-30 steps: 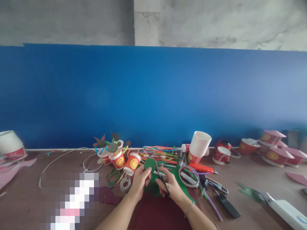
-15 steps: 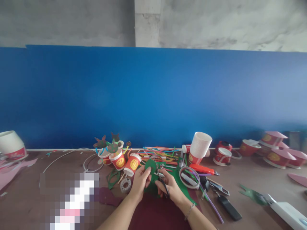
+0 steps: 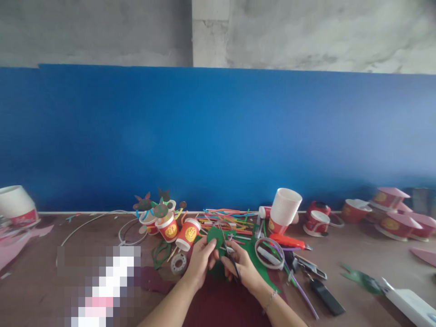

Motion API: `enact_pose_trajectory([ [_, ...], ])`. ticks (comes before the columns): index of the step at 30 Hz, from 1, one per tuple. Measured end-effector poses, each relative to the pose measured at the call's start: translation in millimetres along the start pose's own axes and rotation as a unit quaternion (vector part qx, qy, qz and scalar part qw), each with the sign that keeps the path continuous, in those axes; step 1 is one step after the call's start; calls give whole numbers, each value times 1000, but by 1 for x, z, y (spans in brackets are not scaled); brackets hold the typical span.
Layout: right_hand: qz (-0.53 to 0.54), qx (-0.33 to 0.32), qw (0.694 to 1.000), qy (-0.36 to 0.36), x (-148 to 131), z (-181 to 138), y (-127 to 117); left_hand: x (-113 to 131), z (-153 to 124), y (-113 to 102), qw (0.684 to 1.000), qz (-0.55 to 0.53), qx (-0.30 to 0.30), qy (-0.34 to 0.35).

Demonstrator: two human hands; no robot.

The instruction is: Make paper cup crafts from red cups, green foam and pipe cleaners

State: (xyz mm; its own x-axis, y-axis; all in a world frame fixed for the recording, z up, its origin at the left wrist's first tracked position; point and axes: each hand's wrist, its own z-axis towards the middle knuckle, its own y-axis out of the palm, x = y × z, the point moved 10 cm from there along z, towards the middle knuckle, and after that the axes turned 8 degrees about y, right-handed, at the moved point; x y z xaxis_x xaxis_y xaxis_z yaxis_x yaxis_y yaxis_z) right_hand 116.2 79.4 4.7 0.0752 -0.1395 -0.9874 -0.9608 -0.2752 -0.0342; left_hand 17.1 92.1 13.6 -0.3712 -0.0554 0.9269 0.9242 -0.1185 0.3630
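My left hand (image 3: 200, 262) pinches a round green foam piece (image 3: 214, 236) and holds it up just above the table. My right hand (image 3: 242, 267) is closed round the handles of a pair of black scissors (image 3: 227, 250), whose blades reach up to the green piece's right edge. Both hands hover over a green foam sheet (image 3: 256, 264) and a dark red sheet (image 3: 221, 304) near the table's front edge.
Red paper cups with paper flowers (image 3: 166, 222) stand left of my hands. Several coloured straws (image 3: 225, 217), a stack of white cups (image 3: 283, 210), an orange cutter (image 3: 288, 240), a tape ring (image 3: 178, 262) and red bowls (image 3: 391, 218) lie along the blue wall (image 3: 218, 136).
My hands have stayed in place over the sheets. The green piece has turned a little in my left fingers while the scissors stay at its edge.
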Motion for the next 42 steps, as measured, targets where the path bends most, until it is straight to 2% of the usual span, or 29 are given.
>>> enact_pose_trajectory([
  [13, -12, 3, 1000, 14, 3, 0, -1, 1, 1, -1, 1000, -21, 2, 16],
  [28, -6, -1, 1000, -5, -1, 0, 1, -1, 1, 2, 1000, -15, -15, 4],
  [42, -12, 8, 1000, 19, 0, -2, -2, -2, 1, -3, 1000, -7, -1, 11],
])
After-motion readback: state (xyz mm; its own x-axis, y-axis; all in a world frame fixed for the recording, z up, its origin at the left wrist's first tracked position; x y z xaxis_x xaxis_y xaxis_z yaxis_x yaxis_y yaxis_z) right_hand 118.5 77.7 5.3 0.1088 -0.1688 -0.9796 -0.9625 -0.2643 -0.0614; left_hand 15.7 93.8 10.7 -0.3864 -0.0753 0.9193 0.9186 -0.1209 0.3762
